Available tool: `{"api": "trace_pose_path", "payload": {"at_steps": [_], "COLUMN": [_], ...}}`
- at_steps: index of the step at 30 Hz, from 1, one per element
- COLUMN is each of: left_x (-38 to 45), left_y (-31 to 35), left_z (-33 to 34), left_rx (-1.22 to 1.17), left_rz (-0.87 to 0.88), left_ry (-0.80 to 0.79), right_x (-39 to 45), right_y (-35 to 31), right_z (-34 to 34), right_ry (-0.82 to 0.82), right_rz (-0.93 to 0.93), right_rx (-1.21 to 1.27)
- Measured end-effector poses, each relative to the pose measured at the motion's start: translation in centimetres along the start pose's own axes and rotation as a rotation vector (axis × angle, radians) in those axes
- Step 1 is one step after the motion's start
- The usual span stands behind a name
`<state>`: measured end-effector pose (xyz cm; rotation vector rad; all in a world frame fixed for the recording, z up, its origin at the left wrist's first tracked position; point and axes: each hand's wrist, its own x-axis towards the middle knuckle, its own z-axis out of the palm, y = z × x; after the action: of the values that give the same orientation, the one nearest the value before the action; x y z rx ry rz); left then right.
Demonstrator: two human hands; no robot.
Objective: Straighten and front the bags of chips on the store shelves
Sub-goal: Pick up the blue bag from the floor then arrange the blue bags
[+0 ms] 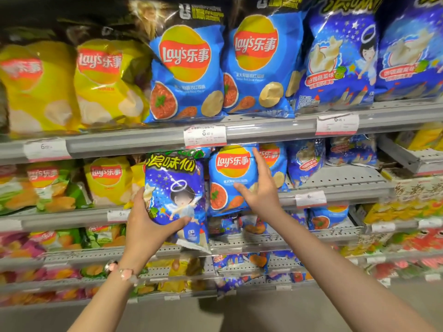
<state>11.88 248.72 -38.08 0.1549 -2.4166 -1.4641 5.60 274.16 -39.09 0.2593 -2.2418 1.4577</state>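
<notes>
My left hand (146, 221) grips the dark blue angel-print bag (176, 195) at its lower left corner, held clear of the shelf at frame centre. My right hand (260, 188), fingers spread wide, rests against the blue Lay's bag (230, 180) on the second shelf (335, 195), centre-right. Recommended procedure, as I judge it: square the Lay's bag upright to the shelf lip first, then seat the angel-print bag with matching stock, label forward, without crushing.
</notes>
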Motion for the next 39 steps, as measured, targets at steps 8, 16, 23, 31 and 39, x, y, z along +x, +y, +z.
{"api": "trace_pose_path", "payload": {"at_steps": [8,16,23,31,39], "left_x": [-0.8,-1.6,-2.1,-5.7,-7.1], "left_y": [-0.3,0.1,0.7,1.7,5.1], "left_z": [0.1,2.2,5.0,8.4,11.9], "left_rx": [0.044,-0.029,-0.075,-0.027,-0.003], "left_rz": [0.025,-0.008,-0.007,0.112,0.183], "left_ry": [0.047,-0.002,-0.016,0.104,-0.020], "right_x": [4.2,4.1,1.2,-4.8,-4.0], "right_y": [0.0,0.4,-1.4,-1.2,1.2], "right_z": [5.5,5.8,1.7,0.9,-6.8], "right_ry": [-0.081,-0.122,-0.119,-0.331,-0.125], "right_rz": [0.070,0.094,0.197,0.299,0.365], "right_rx": [-0.153,-0.192,0.140,0.384,0.336]}}
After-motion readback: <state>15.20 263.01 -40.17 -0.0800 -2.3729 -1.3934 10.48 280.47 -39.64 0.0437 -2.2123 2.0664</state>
